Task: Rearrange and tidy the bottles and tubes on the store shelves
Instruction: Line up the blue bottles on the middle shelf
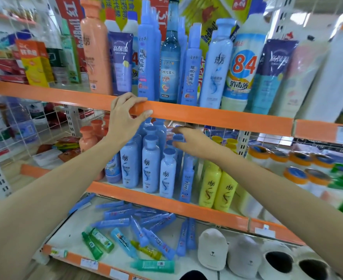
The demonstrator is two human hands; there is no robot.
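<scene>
The left hand's fingers curl over the top of the orange shelf edge while the thumb presses its front face from below, so the left hand grips the rail of the upper shelf. Its wrist bends upward and the bare forearm runs down to the lower left corner of the view.

The right hand reaches in under that same rail, palm down, among the caps of the pale blue bottles on the middle shelf. Its fingertips lie at a blue cap near the back of the row, but motion blur and the rail's shadow hide whether they pinch it or only touch it; I cannot tell. The right forearm stretches out to the lower right edge.

The blue bottles stand upright in a tight group, with yellow bottles just beside them on the right and peach bottles on the left. On the upper shelf, tall blue bottles, a purple tube and a bottle marked 84 stand crowded together, their tops cut off by the frame. On the bottom shelf, blue tubes lie scattered in a loose pile with green tubes near the front. The far right shelf contents are too blurred to read
</scene>
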